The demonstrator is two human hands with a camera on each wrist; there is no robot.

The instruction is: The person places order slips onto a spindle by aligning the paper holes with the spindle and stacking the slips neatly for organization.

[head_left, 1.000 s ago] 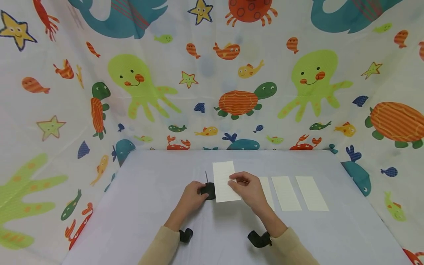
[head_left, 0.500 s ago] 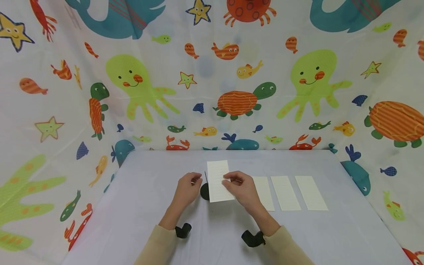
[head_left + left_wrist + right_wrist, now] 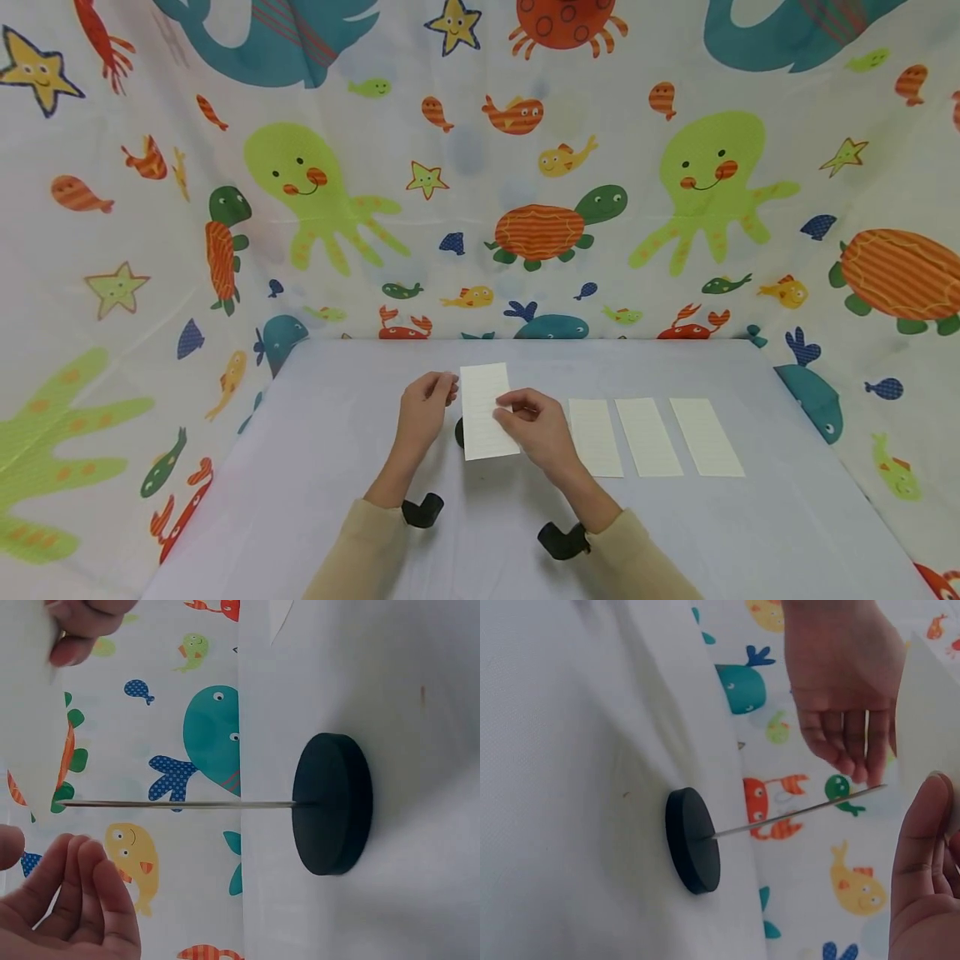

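Note:
My right hand [image 3: 538,429] pinches a lined white paper slip [image 3: 482,412] by its right edge, thumb in front, and holds it up off the table. Behind the slip stands a bill spike with a round black base [image 3: 334,804] and a thin upright metal rod [image 3: 187,805]; in the head view the slip hides most of it. My left hand [image 3: 422,408] is raised at the slip's left edge, near the rod's tip. Its fingers [image 3: 112,900] are loosely bent, with nothing seen between them and the thumb. In the right wrist view the slip [image 3: 930,712] is beside the rod's tip.
Three more lined paper slips lie in a row at the right: one near my right hand [image 3: 597,442], a middle slip [image 3: 649,437] and a far-right slip [image 3: 707,437]. A white cloth covers the table [image 3: 315,467]. A sea-animal curtain [image 3: 450,183] hangs behind and at the sides.
My left hand has let go of the bill spike's base and risen to the height of the rod's tip. The right hand has carried the slip left, in front of the spike.

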